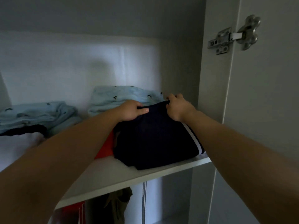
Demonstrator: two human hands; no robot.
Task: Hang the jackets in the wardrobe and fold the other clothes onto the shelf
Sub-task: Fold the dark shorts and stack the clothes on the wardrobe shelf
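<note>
— Where is the navy garment (155,139) being held?
— On the shelf (113,175), near right, before the light-blue pile (123,96).
— And the grip?
— Its far edge is being gripped by the left hand (131,110), pinched by the right hand (176,107).

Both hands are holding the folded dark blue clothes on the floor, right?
Not the floor. The head view shows the left hand and right hand gripping the folded dark navy garment on the white wardrobe shelf.
</note>
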